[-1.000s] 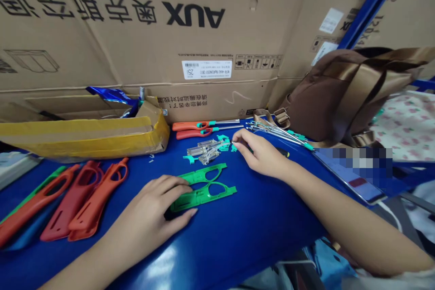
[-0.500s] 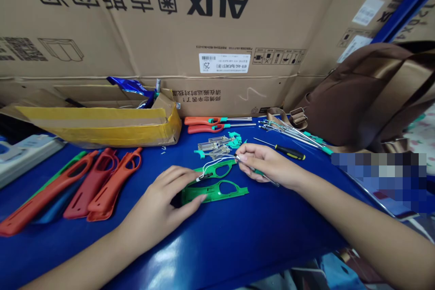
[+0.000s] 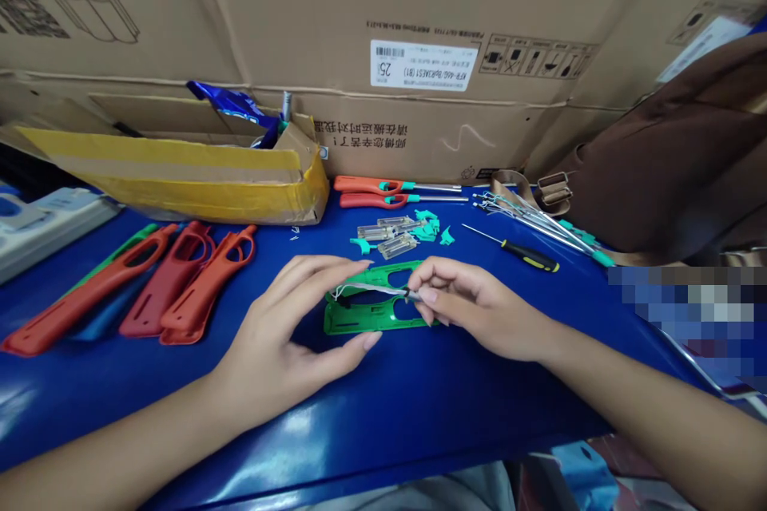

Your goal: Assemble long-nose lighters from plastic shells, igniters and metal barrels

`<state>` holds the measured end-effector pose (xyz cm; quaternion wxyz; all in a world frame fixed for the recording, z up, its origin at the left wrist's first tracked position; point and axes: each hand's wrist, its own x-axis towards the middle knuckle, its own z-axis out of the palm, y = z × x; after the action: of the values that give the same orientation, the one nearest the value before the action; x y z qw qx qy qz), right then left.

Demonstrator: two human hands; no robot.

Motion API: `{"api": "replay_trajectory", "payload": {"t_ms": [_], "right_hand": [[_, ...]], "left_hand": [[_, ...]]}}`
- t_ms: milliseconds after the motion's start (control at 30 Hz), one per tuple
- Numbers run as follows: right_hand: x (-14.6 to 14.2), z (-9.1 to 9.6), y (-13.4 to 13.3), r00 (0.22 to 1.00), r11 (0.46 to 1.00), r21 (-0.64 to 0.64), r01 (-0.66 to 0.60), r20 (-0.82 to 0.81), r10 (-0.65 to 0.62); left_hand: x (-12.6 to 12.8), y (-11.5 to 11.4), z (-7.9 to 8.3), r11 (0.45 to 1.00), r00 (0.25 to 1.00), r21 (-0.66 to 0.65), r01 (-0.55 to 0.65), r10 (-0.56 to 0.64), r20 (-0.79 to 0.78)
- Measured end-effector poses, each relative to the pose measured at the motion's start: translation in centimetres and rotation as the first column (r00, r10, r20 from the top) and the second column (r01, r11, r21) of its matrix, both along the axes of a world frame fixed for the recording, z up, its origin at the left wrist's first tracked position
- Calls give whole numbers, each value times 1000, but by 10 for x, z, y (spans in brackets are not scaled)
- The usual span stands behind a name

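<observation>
Two green lighter shell halves (image 3: 359, 323) lie side by side on the blue table, inner faces up. My right hand (image 3: 461, 299) is closed in a pinch on a thin metal lighter tube (image 3: 413, 295) above their right end. White wires (image 3: 365, 287) run left from the tube across the shells towards a dark part. My left hand (image 3: 293, 327) is open, thumb and fingers spread around the left end of the shells. Whether its fingertips touch the wires, I cannot tell. Clear fuel tanks (image 3: 395, 243) and turquoise triggers (image 3: 427, 225) lie just behind.
Several orange and red shells (image 3: 207, 283) lie on the left. Behind stand a yellow-taped carton (image 3: 240, 200) and two assembled lighters (image 3: 375, 200). To the right are a screwdriver (image 3: 530, 255), several wired metal tubes (image 3: 539, 227) and a brown bag (image 3: 665, 160).
My right hand has brought the tube and wires left, over the shells. My left thumb and fingers now stand clear of the shells' left end. The view has tilted down.
</observation>
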<state>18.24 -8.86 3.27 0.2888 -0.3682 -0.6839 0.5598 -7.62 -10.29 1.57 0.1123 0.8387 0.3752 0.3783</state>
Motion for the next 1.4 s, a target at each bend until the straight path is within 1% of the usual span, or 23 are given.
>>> {"api": "replay_trajectory", "payload": {"t_ms": [67,167,233,367,467,700,833,1067,1200,1333,1400], "right_hand": [[-3,0,-7,998,993,114,-13,61,6],[-5,-1,-15,986,964,260,-49,167,5],[-5,-3,-17,977,949,308,-74,212,8],[-5,-6,-17,968,916,386,-112,249,14],[-6,-6,-16,966,895,427,-128,259,14],[-6,-8,-17,958,851,502,-154,286,5],[-5,-10,-17,950,831,528,-177,311,4],[-5,-12,-18,923,755,606,-249,385,-5],[-4,-15,-19,899,696,655,-294,436,-30],[-4,-15,-17,876,674,663,-324,479,-50],[-4,-13,-16,859,644,682,-345,506,-76]], "left_hand": [[3,-3,3,999,1000,42,19,-20,14],[5,-5,4,994,997,69,80,-81,9],[6,-4,3,991,993,72,112,-113,15],[7,-3,0,990,991,54,128,-130,35],[8,-4,0,990,990,36,134,-135,46],[7,-4,0,989,989,62,133,-136,54],[7,-4,-1,987,986,50,150,-153,61],[10,-4,-2,986,980,-26,168,-164,113],[12,-3,-3,982,977,-70,175,-164,138],[13,-2,-4,980,977,-101,171,-155,149],[14,-2,-4,982,980,-93,162,-149,132]]}}
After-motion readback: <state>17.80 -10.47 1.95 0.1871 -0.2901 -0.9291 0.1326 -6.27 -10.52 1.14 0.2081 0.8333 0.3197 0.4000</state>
